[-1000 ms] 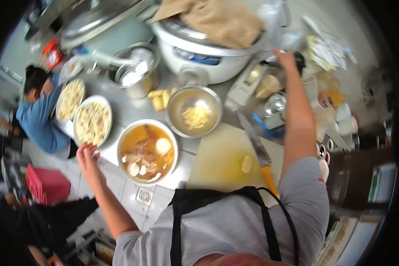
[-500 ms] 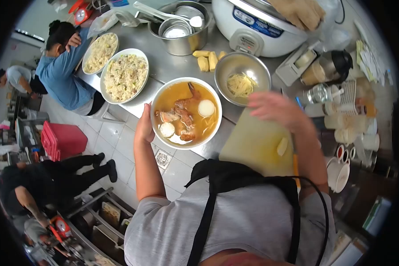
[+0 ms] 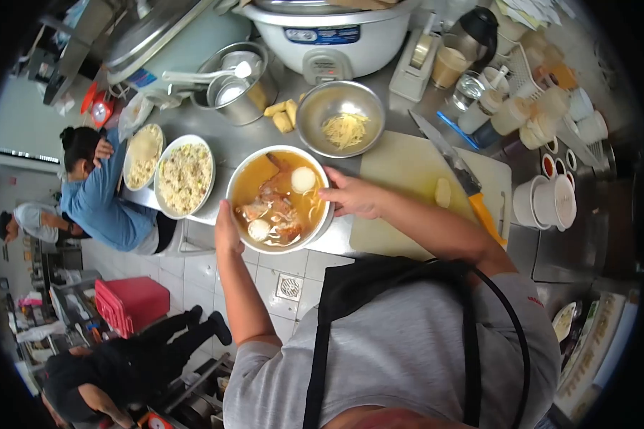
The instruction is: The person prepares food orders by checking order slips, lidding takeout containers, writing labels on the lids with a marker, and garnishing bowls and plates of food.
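Both hands hold a white bowl (image 3: 277,249) of amber soup near the steel table's front edge. Pieces of browned poultry, two round white pieces and pale yellow strips show in the broth. My left hand (image 3: 227,230) is closed on the bowl's left rim, thumb up. My right hand (image 3: 355,196) grips the opposite rim, thumb on top. Just behind it, a metal mixing bowl (image 3: 371,106) contains thin pale yellow strips (image 3: 345,131). To the right lies a cutting board (image 3: 385,166) with a peeled yellow piece (image 3: 443,193) and an orange-handled knife (image 3: 445,151).
Two dishes of fried rice (image 3: 184,187) stand to the left. Behind are a steel pot (image 3: 263,91) with ladles, yellow chunks (image 3: 283,118) and a white cooker (image 3: 379,50). Bottles and cups (image 3: 554,204) crowd the right. A person in blue (image 3: 100,189) sits at the left; others stand beyond.
My right hand has come from above the cutting board to the soup bowl's right rim. The view has shifted, exposing the knife. My left hand stays on the bowl.
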Motion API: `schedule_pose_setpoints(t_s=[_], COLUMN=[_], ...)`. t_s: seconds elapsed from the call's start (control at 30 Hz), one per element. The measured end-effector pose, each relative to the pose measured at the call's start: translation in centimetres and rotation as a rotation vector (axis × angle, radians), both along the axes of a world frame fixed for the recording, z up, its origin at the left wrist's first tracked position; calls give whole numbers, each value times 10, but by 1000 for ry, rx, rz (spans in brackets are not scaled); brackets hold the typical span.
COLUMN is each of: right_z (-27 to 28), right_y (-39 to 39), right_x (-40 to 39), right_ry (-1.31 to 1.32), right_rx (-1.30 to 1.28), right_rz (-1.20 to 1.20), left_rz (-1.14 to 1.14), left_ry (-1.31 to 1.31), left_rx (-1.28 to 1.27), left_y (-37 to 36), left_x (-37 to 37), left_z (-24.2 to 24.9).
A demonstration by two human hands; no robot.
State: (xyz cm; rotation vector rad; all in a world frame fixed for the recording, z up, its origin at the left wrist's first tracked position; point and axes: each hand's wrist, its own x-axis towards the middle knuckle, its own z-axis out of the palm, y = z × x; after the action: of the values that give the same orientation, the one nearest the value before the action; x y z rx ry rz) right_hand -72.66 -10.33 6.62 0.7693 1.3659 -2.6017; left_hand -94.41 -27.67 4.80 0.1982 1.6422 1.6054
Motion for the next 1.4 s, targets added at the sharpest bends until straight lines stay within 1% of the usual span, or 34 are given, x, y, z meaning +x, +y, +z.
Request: schedule_pose_setpoints(t_s=[0.03,0.07,0.1,0.13,0.17,0.2,0.23,0.27,0.3,0.33,0.37,0.4,0.5,0.57,0.6,0.67,0.7,0.73,0.8,0.87,0.93,0.97,1.0,1.07,1.23,1.33,1.4], right_z=[5,9,2,7,9,10,26,29,42,53,56,59,66,73,77,79,79,77,68,76,88,72,73,82,69,62,48], right_y=[-3,-5,-6,-6,-8,-12,-15,-17,-16,-18,-21,-22,-30,-37,-40,-50,-56,-62,-72,-86,-104,-107,-116,-126,-145,-145,-141], right_x=[4,9,11,16,21,28,40,47,60,75,85,97,143,181,196,236,257,278,321,366,413,430,449,492,577,619,641], right_ry=[7,13,46,107,108,152,199,178,161,173,145,121,121,108,100,62,41,70,129,114,77,90,47,-49,-136,-89,-114], right_rx=[10,22,43,41,29,23,8,7,20,18,59,98,166,188,195,224,239,214,165,165,182,179,185,174,192,100,32], right_rz=[-11,-27,-22,-10,-35,-63,-96,-138,-122,-141,-172,-194,-286,-362,-395,-493,-542,-590,-686,-765,-813,-896,-925,-975,-1148,-1252,-1340], left_rz=[25,27,56,57,17,0,9,-42,-67,-71,-114,-152,-344,-426,-522,-538,-583,-668,-748,-778,-883,-954,-972,-1061,-1168,-1211,-1237], left_ry=[-17,-21,25,126,58,124,93,100,90,106,43,46,15,24,37,33,39,-40,-64,-41,-110,-131,-134,-143,-155,-142,-161], left_rx=[-4,2,-59,-83,-34,-74,-37,23,31,13,35,41,86,66,125,104,143,193,209,144,184,210,158,113,135,85,60], left_y=[3,0,0,1,1,0,3,3,9,12,16,21,37,51,58,71,77,85,95,106,117,122,121,132,145,158,167], left_x=[8,3,9,15,16,14,23,21,36,44,53,59,85,123,134,171,191,205,252,296,339,361,392,435,550,603,633], left_z=[15,12,25,35,43,45,56,54,69,73,82,84,88,101,101,100,99,91,90,88,76,70,77,72,57,43,34])
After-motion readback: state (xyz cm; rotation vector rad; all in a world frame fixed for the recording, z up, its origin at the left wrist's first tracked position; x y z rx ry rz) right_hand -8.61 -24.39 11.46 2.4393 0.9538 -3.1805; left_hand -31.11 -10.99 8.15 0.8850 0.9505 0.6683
